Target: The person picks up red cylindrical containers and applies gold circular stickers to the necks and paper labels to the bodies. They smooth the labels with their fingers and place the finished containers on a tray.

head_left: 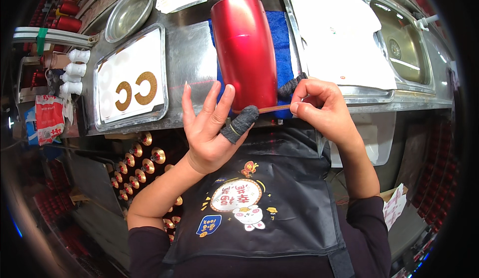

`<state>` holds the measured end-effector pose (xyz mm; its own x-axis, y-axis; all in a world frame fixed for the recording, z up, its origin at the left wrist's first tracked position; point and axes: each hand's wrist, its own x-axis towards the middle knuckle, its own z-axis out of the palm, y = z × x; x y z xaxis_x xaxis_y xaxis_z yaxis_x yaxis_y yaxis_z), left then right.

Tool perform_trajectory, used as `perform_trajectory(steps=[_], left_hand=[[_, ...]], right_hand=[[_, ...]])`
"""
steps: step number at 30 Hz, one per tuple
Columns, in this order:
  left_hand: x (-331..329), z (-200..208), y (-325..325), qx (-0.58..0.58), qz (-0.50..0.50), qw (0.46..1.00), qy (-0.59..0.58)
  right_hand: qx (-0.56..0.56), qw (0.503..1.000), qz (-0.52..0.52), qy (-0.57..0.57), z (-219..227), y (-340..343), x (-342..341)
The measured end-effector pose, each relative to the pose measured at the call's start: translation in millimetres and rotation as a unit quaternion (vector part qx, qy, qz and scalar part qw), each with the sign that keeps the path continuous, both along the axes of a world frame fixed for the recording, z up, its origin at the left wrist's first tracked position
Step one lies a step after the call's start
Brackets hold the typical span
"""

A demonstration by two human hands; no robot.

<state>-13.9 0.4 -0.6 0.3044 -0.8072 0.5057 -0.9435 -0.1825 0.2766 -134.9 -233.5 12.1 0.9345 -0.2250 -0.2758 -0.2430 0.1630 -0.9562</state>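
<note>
A glossy red bottle (pixel 244 43) lies on a blue towel (pixel 283 36), neck pointing away from me and base toward me. Along its base edge runs a thin brownish-gold strip (pixel 274 108). My right hand (pixel 324 106) pinches the strip's right end between thumb and a finger. A grey-covered finger of that hand reaches beside the bottle's lower right side. My left hand (pixel 212 123) has its fingers spread, with the grey-covered thumb (pixel 241 123) against the base by the strip's left part. Gold C-shaped pieces (pixel 145 88) lie on a white sheet in a clear tray (pixel 132 124) at left.
A round metal bowl (pixel 128 14) sits beyond the tray. White spool-shaped parts (pixel 76 69) stand far left, above a red packet (pixel 49 118). White sheeting (pixel 339 33) covers the right side, beside a metal sink (pixel 399 46). Several gold-rimmed pieces (pixel 147 166) are below the table edge.
</note>
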Motion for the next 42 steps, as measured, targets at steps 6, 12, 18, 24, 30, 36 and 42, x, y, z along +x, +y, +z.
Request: perform_trajectory(steps=[6, 12, 18, 24, 30, 36, 42], left_hand=[[0.6, 11.1, -18.8, 0.007, 0.007, 0.998, -0.062], [-0.3, 1.8, -37.7, -0.027, 0.054, 0.998, -0.013], [3.5, -11.6, -8.8, -0.071, 0.059, 0.986, 0.143], [-4.4, -17.9, 20.6, -0.005, 0.049, 0.987, 0.153], [0.2, -17.9, 16.7, 0.008, 0.024, 0.995, 0.100], [4.4, -2.3, 5.5, 0.019, -0.016, 1.000, 0.014], [1.6, 12.4, -18.1, -0.003, 0.002, 0.998, -0.067]], right_hand=[[-0.022, 1.000, 0.002, 0.014, -4.8, 4.3, 4.2], [-0.075, 0.997, 0.008, 0.012, -3.0, 6.6, 3.5], [-0.085, 0.996, 0.016, 0.003, 4.5, 6.1, 1.7], [-0.112, 0.994, 0.012, -0.012, 16.4, 3.9, -4.5], [-0.093, 0.996, 0.002, -0.001, 12.7, -1.2, -6.3], [-0.066, 0.998, 0.003, 0.011, 0.9, -1.3, -2.5], [-0.097, 0.995, 0.000, 0.002, -2.4, 2.5, 2.6]])
